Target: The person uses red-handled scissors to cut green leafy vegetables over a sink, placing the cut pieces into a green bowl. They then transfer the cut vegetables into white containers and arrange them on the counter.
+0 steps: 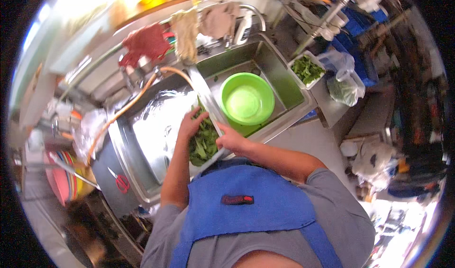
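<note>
Leafy greens [203, 145] lie in a white container [213, 158] at the right side of the left sink basin [142, 175], beside the steel divider. On the upper part of the greens rests my left hand [191, 125]; its thumb and forefinger are apart, and the other fingers are partly hidden. My right hand [233, 140] grips the container's right rim, with its fingertips towards the leaves. A bright green plastic basin [247, 99] sits in the right sink basin [293, 90], just beyond my right hand. Its inside looks wet or holds some clear water.
An orange hose [122, 109] curves over the left basin. Red-handled scissors [121, 182] lie on the left counter. Right of the sink stand a white container of cut greens [306, 70] and a plastic bag [344, 90]. Cloths [147, 44] hang behind the sink.
</note>
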The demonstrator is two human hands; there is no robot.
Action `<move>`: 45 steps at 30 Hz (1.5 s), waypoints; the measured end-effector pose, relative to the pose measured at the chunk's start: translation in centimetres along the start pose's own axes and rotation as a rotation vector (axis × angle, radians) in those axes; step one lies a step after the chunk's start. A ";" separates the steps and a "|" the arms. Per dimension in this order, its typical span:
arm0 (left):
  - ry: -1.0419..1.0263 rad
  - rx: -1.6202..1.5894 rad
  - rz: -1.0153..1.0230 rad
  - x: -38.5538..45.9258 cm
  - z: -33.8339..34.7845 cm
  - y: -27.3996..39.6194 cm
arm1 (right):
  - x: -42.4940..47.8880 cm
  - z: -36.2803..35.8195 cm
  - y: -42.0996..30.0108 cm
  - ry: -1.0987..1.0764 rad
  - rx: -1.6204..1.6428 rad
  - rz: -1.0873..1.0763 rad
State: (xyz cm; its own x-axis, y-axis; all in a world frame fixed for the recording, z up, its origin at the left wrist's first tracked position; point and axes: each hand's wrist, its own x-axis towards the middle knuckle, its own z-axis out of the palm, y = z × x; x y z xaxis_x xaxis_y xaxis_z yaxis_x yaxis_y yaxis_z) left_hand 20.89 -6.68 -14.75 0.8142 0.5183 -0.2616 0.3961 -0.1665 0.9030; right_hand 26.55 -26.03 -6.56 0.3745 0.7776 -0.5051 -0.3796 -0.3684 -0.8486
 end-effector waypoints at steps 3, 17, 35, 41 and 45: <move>-0.145 0.034 -0.050 1.3 3.9 1.6 | -1.9 -4.3 2.4 0.076 0.126 -0.070; -0.271 0.348 0.734 6.6 30.9 26.2 | -15.3 -31.1 14.2 0.571 0.631 -0.412; -0.414 -0.319 -0.571 25.8 55.8 19.2 | -19.9 -56.0 21.7 1.268 0.803 -0.504; -0.343 -0.696 -0.452 26.7 56.3 17.7 | -17.0 -57.9 21.3 1.198 0.874 -0.447; -0.268 -0.703 -0.392 24.7 52.8 16.6 | -17.6 -57.8 20.9 1.108 0.913 -0.466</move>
State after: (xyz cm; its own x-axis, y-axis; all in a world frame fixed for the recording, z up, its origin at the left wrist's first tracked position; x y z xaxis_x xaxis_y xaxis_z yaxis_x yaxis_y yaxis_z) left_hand 69.93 -40.95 -24.24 0.7810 0.1985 -0.5922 0.3874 0.5897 0.7086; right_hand 60.89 -76.86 -24.50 0.8785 -0.1883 -0.4391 -0.2741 0.5542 -0.7860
